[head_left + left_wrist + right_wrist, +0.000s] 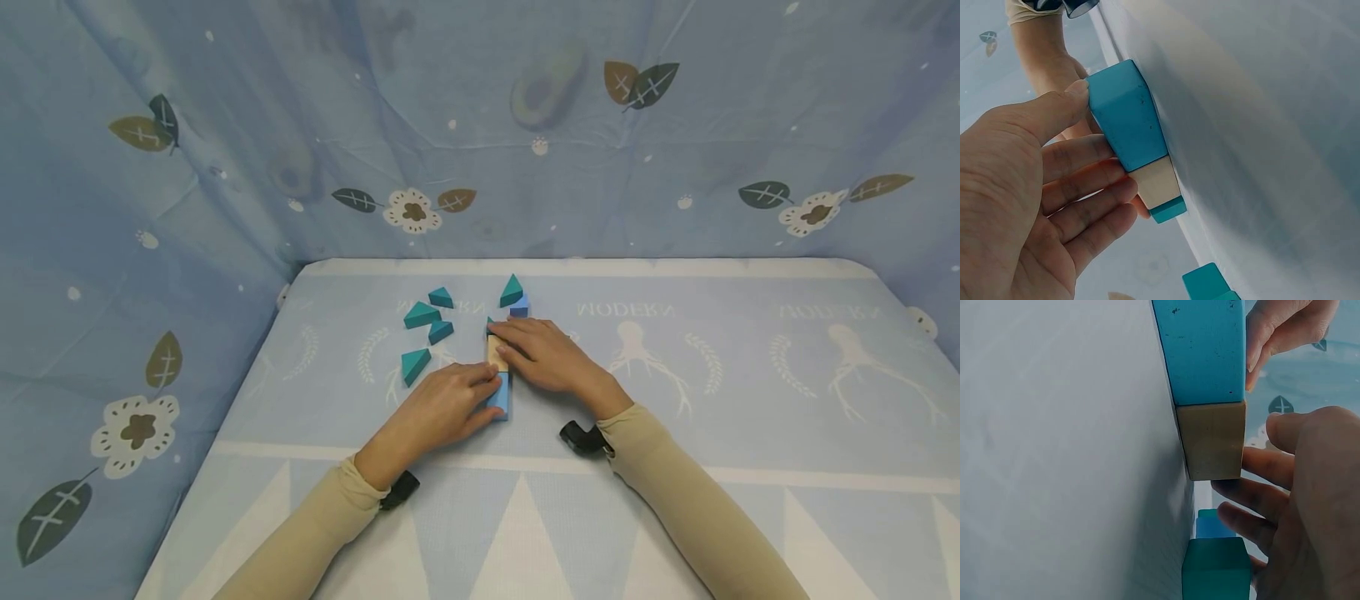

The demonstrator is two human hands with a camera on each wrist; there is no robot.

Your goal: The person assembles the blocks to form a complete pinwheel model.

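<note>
Sleeves (682,492) aslant — left hand (442,407), right hand (550,360) flanking blocks (1210,394)

- Pale capitals (626,309) reading "MODERN", inverted, printed on the worktop (712,442), right of centre.
- A second print (828,312) of the same word, fainter, farther right on the worktop's surface.
- A third print (471,307) left of centre, its middle partly covered by teal blocks (422,315).

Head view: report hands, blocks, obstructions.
Left hand touching blue block; right hand touching beige block. Blocks end to end. Four teal blocks lie left, seemingly clear.
</note>
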